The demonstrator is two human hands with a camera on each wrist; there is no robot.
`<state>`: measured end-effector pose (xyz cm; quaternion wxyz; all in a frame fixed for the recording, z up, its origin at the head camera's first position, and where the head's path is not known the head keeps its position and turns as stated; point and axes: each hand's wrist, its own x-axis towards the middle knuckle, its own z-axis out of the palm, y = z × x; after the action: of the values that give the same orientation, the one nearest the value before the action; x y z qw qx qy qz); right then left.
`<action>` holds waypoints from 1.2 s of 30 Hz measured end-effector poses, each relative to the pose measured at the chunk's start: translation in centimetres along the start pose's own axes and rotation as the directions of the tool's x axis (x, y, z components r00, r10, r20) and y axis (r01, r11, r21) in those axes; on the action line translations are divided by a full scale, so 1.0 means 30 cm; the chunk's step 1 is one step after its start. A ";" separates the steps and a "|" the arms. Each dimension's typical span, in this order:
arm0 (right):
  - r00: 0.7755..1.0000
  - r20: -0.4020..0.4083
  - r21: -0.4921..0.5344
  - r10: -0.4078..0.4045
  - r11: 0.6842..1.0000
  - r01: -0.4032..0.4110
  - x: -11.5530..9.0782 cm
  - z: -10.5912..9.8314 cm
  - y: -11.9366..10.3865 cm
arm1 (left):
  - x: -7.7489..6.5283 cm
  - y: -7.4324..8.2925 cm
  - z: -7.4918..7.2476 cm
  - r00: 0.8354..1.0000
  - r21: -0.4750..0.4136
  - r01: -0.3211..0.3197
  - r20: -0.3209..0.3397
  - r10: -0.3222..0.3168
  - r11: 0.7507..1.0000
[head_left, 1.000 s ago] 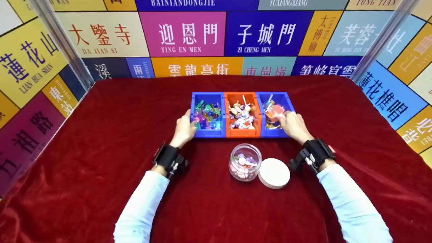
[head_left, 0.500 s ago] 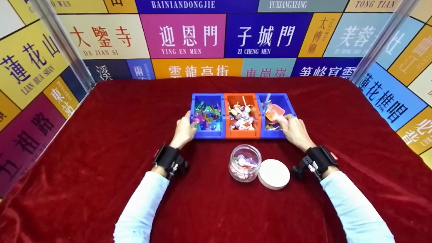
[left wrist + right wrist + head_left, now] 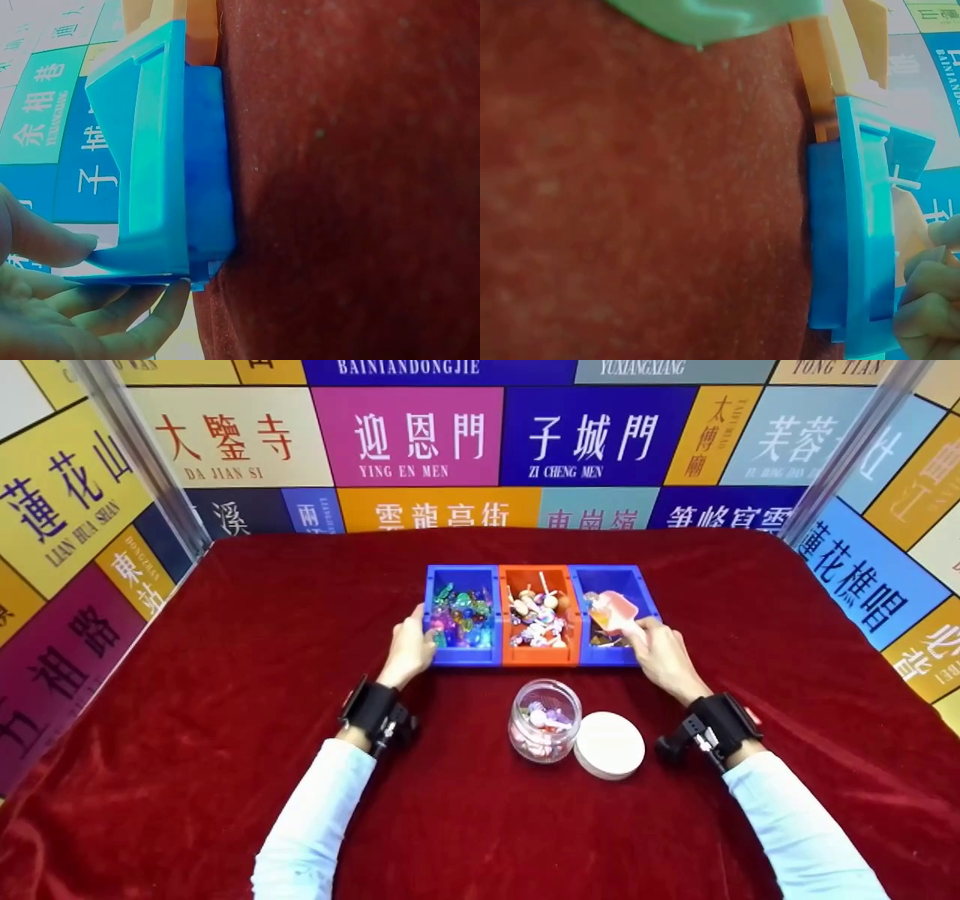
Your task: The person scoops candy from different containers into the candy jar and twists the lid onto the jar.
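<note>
Pinching the pink scoop by its handle with the right grip, holding its bowl over the right blue bin and bearing a clear-wrapped orange piece; coming in from the near right corner, presumably to reach the sweets without putting fingers among them. Clasping the outer side of the left blue bin between thumb and fingers with the left grip, likely bracing the row, with the orange bin in the middle, against sliding on the red-draped table. Keeping the open jar and, just beside it, the white lid in front of the row, probably for easy reach. Compared with one second ago, holding the scoop slightly farther right, showing the orange piece more plainly, drawing the right grip back and outward, and no longer showing the white stick above the right blue bin; leaving the left grip, bins, jar and lid about where they were.
</note>
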<state>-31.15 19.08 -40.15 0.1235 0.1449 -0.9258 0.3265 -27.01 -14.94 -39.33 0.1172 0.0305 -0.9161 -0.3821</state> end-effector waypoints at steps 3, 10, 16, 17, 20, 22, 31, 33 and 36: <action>1.000 -0.013 0.014 -0.007 1.000 0.007 -0.008 -0.009 -0.002 | 0.000 0.000 0.001 1.000 0.003 -0.004 -0.001 0.004 1.000; 0.998 -0.056 0.044 0.003 0.999 0.000 -0.020 -0.041 0.008 | -0.002 0.004 0.006 1.000 0.005 0.014 0.013 -0.014 1.000; 0.998 -0.061 0.096 0.032 0.995 -0.026 -0.036 -0.068 0.024 | -0.008 0.008 0.016 1.000 -0.025 0.016 0.002 -0.016 1.000; 0.998 -0.055 0.114 0.036 0.993 -0.030 -0.038 -0.071 0.027 | -0.011 0.010 0.017 1.000 -0.036 0.012 -0.002 -0.012 0.999; 0.999 -0.022 0.185 0.048 0.982 -0.043 -0.046 -0.083 0.030 | -0.020 0.018 0.021 0.999 -0.061 -0.021 -0.033 0.019 0.998; 0.998 0.004 0.234 0.057 0.971 -0.056 -0.051 -0.092 0.028 | -0.028 0.025 0.025 0.995 -0.077 -0.067 -0.082 0.061 0.995; 0.993 0.080 0.404 0.083 0.908 -0.109 -0.090 -0.148 -0.012 | -0.056 0.082 0.058 0.865 -0.122 -0.448 -0.312 0.394 0.886; 0.992 0.101 0.438 0.078 0.892 -0.114 -0.101 -0.157 -0.023 | -0.065 0.100 0.064 0.852 -0.146 -0.491 -0.286 0.439 0.859; 0.990 0.130 0.487 0.051 0.867 -0.109 -0.118 -0.169 -0.035 | -0.079 0.122 0.072 0.856 -0.190 -0.511 -0.204 0.475 0.838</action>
<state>-26.81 22.21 -36.86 0.0162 0.1512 -0.8226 0.5478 -25.12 -10.52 -38.66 0.2825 -0.1928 -0.8290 -0.4424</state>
